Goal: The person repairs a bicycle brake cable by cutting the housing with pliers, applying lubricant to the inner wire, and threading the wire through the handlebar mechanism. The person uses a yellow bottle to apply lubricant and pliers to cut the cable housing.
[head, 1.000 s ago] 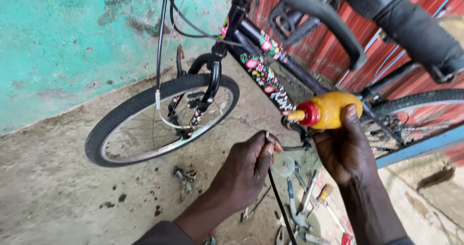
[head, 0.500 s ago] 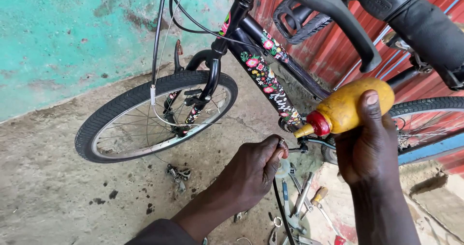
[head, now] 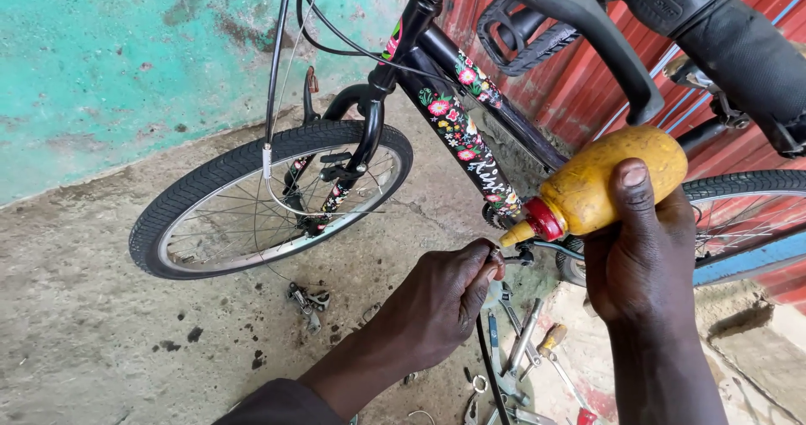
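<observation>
Close below me, my left hand (head: 449, 295) is curled tight, pinching the end of a thin black cable (head: 489, 366). Just beside it, my right hand (head: 642, 257) wraps around a soft, round yellow bottle (head: 600, 182), its red cap and pointed tip touching the cable end. Metal tools (head: 525, 345) lie on the rough concrete floor (head: 75, 341). Farther off stands a black flowery bike (head: 457, 131) with its knobby front wheel (head: 269, 198).

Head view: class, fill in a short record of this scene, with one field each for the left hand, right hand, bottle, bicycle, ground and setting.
left hand: left hand pinches the end of a black cable
right hand: right hand grips a yellow squeeze bottle
bottle: tilted, red-collared nozzle beside the left fingertips
bicycle: black bicycle with floral frame, front wheel turned
ground: loose tools on concrete
setting: turquoise wall, red corrugated sheet behind
</observation>
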